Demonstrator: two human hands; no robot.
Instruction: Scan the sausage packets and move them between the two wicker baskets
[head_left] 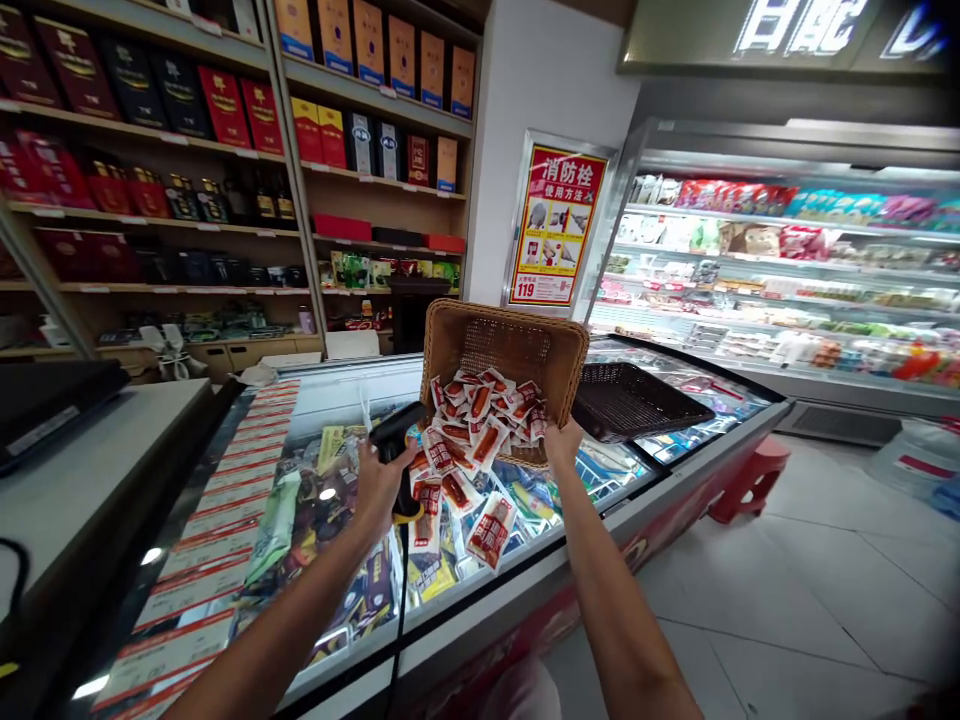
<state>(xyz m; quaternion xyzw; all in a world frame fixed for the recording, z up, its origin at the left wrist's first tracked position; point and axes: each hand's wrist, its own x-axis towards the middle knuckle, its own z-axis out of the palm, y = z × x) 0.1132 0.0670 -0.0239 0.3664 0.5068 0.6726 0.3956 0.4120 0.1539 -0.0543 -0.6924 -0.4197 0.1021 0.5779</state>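
My right hand (562, 447) is closed on the lower right corner of a brown wicker basket (506, 325). The basket tips toward me, its open side facing me. Inside lie many small red-and-white packets of sausages (480, 403). Several more spill over its front edge, and one loose sausage packet (493, 530) lies in front, over the freezer's glass top. My left hand (379, 485) is wrapped around a black corded handheld scanner (396, 430) left of the basket. Its cord runs down toward me. My palm hides part of the scanner's grip.
Below the basket stands a chest freezer (480, 610) with glass lids, bagged goods and price labels. A dark woven tray (637, 400) sits on it at right. A red stool (750, 480) stands on the floor. A counter (97, 450) is at left; shelves line the back.
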